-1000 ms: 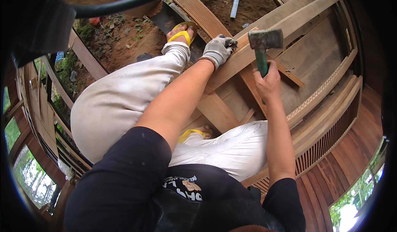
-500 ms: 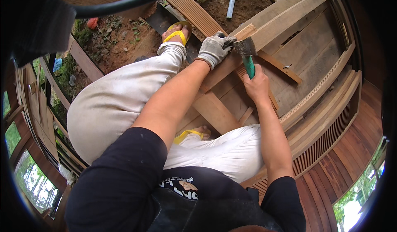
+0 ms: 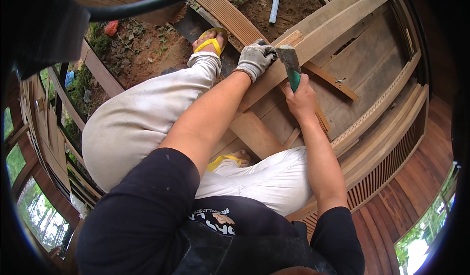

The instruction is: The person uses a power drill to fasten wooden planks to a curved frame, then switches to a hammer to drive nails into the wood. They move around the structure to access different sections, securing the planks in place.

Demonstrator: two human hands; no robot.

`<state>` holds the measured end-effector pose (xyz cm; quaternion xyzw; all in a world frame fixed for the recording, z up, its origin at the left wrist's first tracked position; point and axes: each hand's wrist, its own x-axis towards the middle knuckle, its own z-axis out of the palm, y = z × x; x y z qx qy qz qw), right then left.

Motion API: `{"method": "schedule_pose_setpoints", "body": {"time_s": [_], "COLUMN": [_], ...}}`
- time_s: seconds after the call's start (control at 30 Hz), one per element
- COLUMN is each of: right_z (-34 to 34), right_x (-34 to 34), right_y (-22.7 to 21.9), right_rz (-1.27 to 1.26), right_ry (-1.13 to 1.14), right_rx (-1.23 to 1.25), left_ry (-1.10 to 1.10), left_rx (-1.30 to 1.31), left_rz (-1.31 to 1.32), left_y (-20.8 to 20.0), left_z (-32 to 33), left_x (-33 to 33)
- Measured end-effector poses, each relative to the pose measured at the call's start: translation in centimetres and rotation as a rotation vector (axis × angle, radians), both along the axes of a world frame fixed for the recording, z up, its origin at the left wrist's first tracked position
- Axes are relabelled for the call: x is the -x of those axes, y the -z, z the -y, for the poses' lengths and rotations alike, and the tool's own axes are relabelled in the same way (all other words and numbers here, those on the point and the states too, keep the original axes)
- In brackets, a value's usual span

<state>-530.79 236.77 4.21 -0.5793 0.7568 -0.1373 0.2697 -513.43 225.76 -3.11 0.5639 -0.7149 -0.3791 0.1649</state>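
Observation:
My right hand (image 3: 300,98), bare, is wrapped around the green handle of a hammer (image 3: 288,58). The hammer has a dark, blocky, worn head, which stands over the edge of a long plank (image 3: 338,26). My left hand (image 3: 257,60), in a grey work glove with dark fingertips, is closed at the plank's edge, just left of the hammer head. Whatever its fingers pinch is too hidden to name. Beside the glove and head, a short pale wood offcut (image 3: 293,37) lies against the plank.
A narrow batten (image 3: 333,80) with a bent metal piece lies across wide boards. A grooved plank (image 3: 230,14) crosses the soil, near a grey-white tube (image 3: 274,9). Stacked slats (image 3: 387,152) and a reddish deck (image 3: 391,204) are at right. My sandalled foot (image 3: 210,42) rests beyond.
The hammer head has turned and tilted, showing a narrower side, and my right hand has shifted slightly up and left. My left hand stays at almost the same spot on the plank.

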Motion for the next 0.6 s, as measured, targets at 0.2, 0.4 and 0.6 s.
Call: {"method": "schedule_pose_setpoints", "body": {"time_s": [0.2, 0.4, 0.6], "right_z": [0.15, 0.43, 0.24], "right_x": [-0.01, -0.11, 0.17], "right_y": [0.72, 0.65, 0.36], "right_rz": [0.098, -0.125, 0.038], "right_ry": [-0.013, -0.097, -0.055], "right_rx": [0.067, -0.176, 0.215], "left_ry": [-0.013, -0.039, -0.008], "left_rx": [-0.016, -0.032, -0.073], "left_rz": [0.010, 0.006, -0.021], "left_y": [0.34, 0.51, 0.23], "left_z": [0.12, 0.32, 0.40], "left_x": [0.03, -0.02, -0.17]}}
